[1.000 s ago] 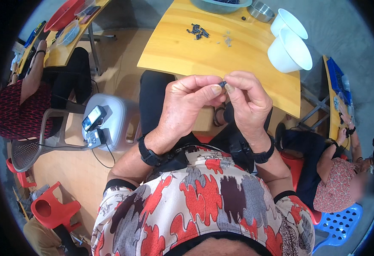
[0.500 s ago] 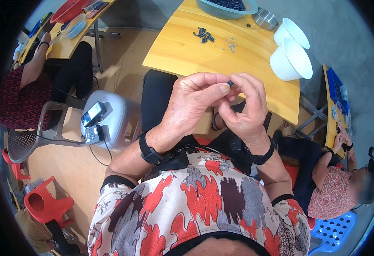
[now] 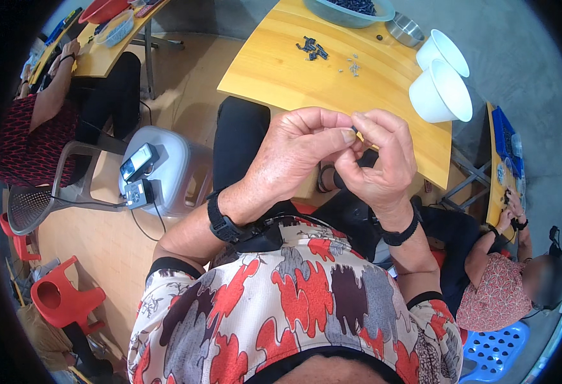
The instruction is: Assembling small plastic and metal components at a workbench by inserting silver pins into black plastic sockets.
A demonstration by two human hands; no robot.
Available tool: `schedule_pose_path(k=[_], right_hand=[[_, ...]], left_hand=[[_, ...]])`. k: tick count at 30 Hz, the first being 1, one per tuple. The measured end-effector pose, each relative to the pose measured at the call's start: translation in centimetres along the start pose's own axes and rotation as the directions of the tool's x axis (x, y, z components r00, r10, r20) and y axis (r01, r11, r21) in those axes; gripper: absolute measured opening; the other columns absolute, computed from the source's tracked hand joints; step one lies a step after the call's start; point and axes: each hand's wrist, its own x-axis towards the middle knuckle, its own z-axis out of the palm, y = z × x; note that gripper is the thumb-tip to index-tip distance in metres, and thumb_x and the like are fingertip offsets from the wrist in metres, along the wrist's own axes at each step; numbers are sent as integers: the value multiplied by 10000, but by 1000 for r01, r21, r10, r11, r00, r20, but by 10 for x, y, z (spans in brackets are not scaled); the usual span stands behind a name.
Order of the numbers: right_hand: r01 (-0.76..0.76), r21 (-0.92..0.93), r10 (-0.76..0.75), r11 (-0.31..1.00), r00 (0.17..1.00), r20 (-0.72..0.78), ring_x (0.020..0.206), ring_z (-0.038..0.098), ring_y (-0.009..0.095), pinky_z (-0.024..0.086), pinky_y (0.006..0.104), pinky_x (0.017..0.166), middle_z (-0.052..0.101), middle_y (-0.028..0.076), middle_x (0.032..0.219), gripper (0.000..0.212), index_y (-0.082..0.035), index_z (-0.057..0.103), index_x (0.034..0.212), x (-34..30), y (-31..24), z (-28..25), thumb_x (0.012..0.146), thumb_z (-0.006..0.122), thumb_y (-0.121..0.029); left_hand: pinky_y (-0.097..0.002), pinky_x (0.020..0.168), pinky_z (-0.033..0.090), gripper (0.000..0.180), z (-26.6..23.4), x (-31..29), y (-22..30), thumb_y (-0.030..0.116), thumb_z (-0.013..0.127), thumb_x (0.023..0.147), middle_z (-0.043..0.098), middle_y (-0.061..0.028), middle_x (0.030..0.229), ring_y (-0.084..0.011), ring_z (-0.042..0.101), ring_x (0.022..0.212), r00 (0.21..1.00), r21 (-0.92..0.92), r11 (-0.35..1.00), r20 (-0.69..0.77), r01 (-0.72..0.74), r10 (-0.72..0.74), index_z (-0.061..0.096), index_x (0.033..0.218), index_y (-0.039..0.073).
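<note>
My left hand (image 3: 303,144) is closed, pinching a small black part (image 3: 355,129) between thumb and forefinger. My right hand (image 3: 383,157) meets it there, fingertips pressed on the same part, so most of it is hidden. Both hands are held up at the near edge of the yellow wooden table (image 3: 281,70). Beyond them on the tabletop lie a loose pile of small black parts (image 3: 311,48) and, to its right, a scatter of tiny pale pieces (image 3: 354,67).
A tub of dark parts (image 3: 386,16) stands at the table's far edge, beside a metal bowl (image 3: 406,29). Two white tubs (image 3: 441,93) are at the right edge. On the left, a grey stool (image 3: 172,163) bears devices with cables. Co-workers sit on either side.
My joined hands have shifted slightly right, and the right fingers now cover more of the black part. The whole view has moved a little. The left co-worker's hand has moved.
</note>
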Motion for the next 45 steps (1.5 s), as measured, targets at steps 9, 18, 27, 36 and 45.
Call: schedule_pose_path(k=[9,18,27,36,45], right_hand=[[-70,-3,70,998,995,-77,706,597,169,504,250,557,578,110,886,353,-10,629,944,-11,-1,11,601,661,64],[-130,50,128,990,990,52,720,595,162,510,248,608,585,109,920,377,-15,617,983,-10,2,3,618,699,36],[-174,180,146,968,977,158,687,563,130,489,236,600,571,89,964,406,-27,603,1025,-4,5,-2,637,697,45],[-404,369,405,837,911,79,691,546,100,468,226,639,569,76,985,412,-29,588,1065,-25,-2,16,672,632,89],[-276,138,264,951,960,96,756,612,153,512,263,643,615,101,937,363,-18,608,1023,-17,-2,10,672,643,67]], left_hand=[[-261,669,533,131,2,1,-4,24,566,858,643,-129,818,-177,640,736,999,24,1000,-31,11,-10,611,955,-51],[-262,683,538,134,-11,4,-4,45,570,864,654,-117,852,-171,644,762,994,-9,995,-26,104,-104,618,963,-32],[-281,742,538,172,-16,4,6,85,593,864,654,-100,904,-158,639,830,990,102,986,38,129,-133,621,1003,-13],[-280,728,538,201,-17,2,-1,120,587,879,645,-97,902,-148,631,797,992,104,986,-8,128,-127,617,1009,-29],[-287,750,531,204,-23,3,4,149,587,884,641,-88,891,-144,629,811,991,187,974,26,124,-131,611,989,-25]])
